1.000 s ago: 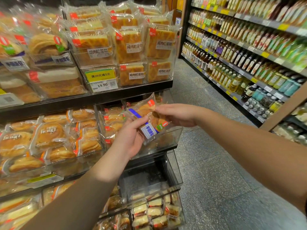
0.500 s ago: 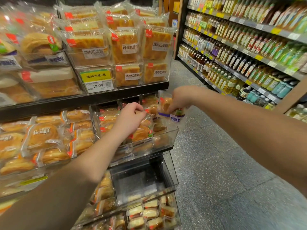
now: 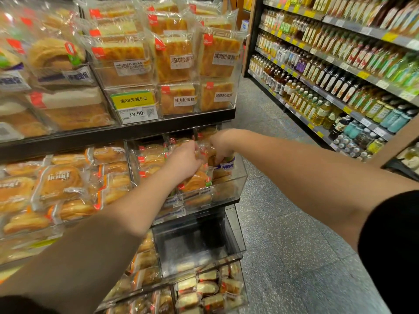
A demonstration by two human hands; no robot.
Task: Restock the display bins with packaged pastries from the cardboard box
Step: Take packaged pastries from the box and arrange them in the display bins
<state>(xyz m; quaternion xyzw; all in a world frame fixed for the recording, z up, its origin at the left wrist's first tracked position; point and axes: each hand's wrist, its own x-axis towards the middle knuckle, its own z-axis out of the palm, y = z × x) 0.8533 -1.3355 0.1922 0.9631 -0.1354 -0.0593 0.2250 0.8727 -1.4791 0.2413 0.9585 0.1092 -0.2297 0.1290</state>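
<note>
Clear bin (image 3: 235,186) takes the pastry pack (image 3: 223,163) my right hand (image 3: 221,143) grips, left hand (image 3: 183,158) clutching another pack (image 3: 197,180); next, let go.

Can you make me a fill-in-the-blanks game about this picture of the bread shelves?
1. The price tag under the yellow sign reads ____.
2. The right hand lowers a packaged pastry into a clear ____ on the middle shelf.
3. The shelves across the aisle are full of ____.
4. The floor between the shelves is the colour ____.

Missing words: 19.90; bin; bottles; grey
</note>
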